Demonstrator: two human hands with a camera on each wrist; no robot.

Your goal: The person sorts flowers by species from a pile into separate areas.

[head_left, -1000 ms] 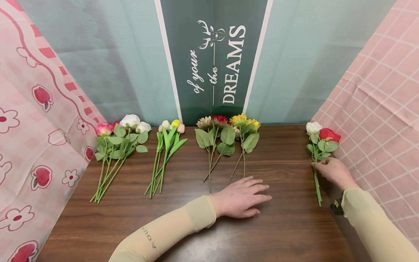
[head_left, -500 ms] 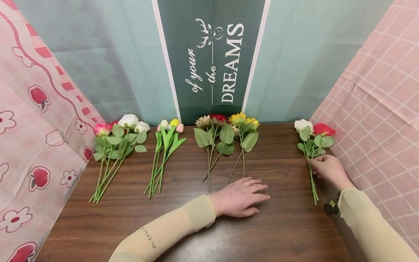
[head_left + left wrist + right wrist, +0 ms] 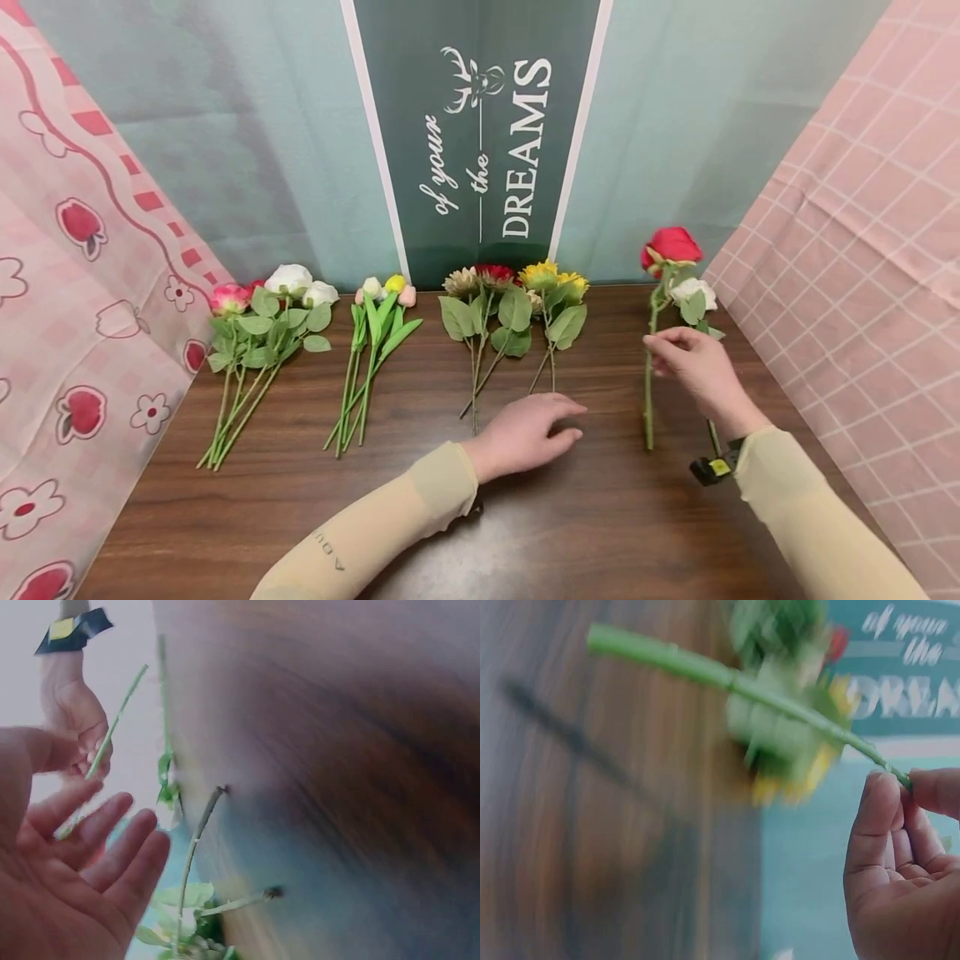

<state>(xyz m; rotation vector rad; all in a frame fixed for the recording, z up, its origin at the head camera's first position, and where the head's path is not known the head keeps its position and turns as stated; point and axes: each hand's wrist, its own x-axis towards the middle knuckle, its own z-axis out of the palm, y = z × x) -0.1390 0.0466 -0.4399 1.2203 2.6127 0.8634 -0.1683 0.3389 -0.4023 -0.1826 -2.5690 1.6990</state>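
Observation:
A red rose (image 3: 675, 247) stands up from my right hand (image 3: 697, 371), thumb and fingers pinching its green stem below the bloom. The right wrist view shows that stem (image 3: 735, 681) running out from the fingertips, its shadow on the wood. Behind the hand, by the right wall, lies a white rose (image 3: 693, 298), its stem partly hidden. My left hand (image 3: 525, 433) is empty, fingers spread and slightly bent, in front of the sunflowers (image 3: 551, 279). In the left wrist view its palm (image 3: 75, 900) shows beside bare stem ends (image 3: 196, 847).
On the brown wooden table (image 3: 225, 533), peony-like flowers (image 3: 288, 283) lie far left, then tulips (image 3: 386, 312), then beige and dark red daisy-like flowers (image 3: 476, 287) beside the sunflowers. Pink cloth walls (image 3: 847, 250) enclose both sides; a green curtain (image 3: 300, 125) hangs behind.
My right hand has raised the red rose and carried it left, apart from the white rose, which stays on the table. My left hand has turned and come up slightly from its flat rest.

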